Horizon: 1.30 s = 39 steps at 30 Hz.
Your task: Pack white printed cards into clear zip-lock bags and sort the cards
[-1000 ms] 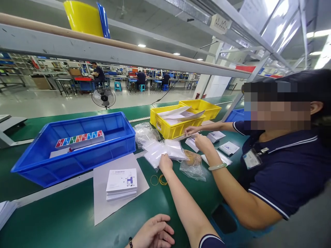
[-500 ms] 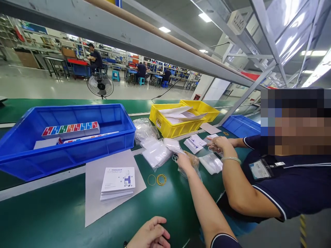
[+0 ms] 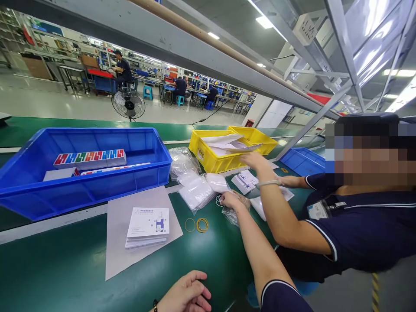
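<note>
My left hand (image 3: 188, 291) hovers low over the green bench, fingers loosely curled but apart, holding nothing. Stretched far forward, my right hand (image 3: 230, 199) has its fingers bent together beside some thin white loops (image 3: 219, 200) and a crumpled clear bag (image 3: 232, 215); what the fingertips grip, if anything, is hidden. Clear plastic sleeves (image 3: 198, 193) lie just left of it. A stack of white printed booklets (image 3: 147, 227) rests on a grey sheet (image 3: 113, 255). Yellow rubber bands (image 3: 202, 225) lie right of the sheet.
A blue bin (image 3: 97, 190) holding colourful boxes stands at left. Yellow bins (image 3: 211, 162) with papers are behind the sleeves. At right, a co-worker's arm (image 3: 276, 212) reaches over more booklets (image 3: 244, 181) and sleeves. A metal beam (image 3: 195, 52) crosses above.
The co-worker's near hand has risen and moved left toward the yellow bin. My right hand stays by the white loops with little shift, and my left hand is nearly still.
</note>
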### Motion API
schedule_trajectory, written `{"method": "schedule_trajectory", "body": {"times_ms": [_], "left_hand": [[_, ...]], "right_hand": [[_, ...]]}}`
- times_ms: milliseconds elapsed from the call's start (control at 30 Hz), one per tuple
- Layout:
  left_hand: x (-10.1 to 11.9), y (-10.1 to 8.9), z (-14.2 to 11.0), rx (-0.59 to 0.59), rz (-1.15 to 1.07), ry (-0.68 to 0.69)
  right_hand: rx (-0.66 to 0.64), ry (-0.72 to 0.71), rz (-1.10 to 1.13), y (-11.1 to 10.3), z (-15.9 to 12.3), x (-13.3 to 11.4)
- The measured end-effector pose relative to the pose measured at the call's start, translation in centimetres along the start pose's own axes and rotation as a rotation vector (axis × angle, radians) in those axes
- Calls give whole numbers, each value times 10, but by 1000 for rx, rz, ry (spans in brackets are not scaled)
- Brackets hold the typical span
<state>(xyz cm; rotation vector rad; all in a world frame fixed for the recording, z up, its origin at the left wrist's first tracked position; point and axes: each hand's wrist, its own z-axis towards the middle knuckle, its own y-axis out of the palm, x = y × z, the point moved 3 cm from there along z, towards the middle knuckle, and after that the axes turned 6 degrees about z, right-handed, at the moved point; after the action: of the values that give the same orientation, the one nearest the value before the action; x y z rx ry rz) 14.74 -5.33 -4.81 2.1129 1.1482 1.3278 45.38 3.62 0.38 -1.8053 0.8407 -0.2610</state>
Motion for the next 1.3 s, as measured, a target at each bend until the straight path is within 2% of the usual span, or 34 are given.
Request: {"method": "schedule_trajectory", "body": {"times_ms": [100,200,333,467,600,667,833,900,1000,1167,1233,1300], "left_hand": [[0,1,-2,13,12,19],[0,2,-4,20,19,23],[2,4,-7,29,16,39],[5,4,-7,23,7,24],[4,3,-4,-3,-10,0],[3,2,-4,-3,-8,1],[1,0,-4,-21,-15,11],[1,0,-3,-30,-23,15],[1,0,-2,-32,-30,14],[1,1,-1,-15,-35,-7],[1,0,-1,-6,-29,-13],[1,-1,-1,0,-20,-23]], "right_hand": [[56,-27,4,-1,-1,0],[168,-39,17,-5,-4,2],[312,-48,68,-20,1,4],[380,-74,117,-33,10,-4],[411,-97,145,-32,4,-14],[418,-79,149,-27,-6,-12],[477,81,122,-25,-39,18],[483,97,109,-27,-49,27],[479,40,103,-30,-59,24],[484,-92,113,-22,-66,0],[492,-92,117,-20,-65,-2],[506,-42,123,-21,-62,5]]}}
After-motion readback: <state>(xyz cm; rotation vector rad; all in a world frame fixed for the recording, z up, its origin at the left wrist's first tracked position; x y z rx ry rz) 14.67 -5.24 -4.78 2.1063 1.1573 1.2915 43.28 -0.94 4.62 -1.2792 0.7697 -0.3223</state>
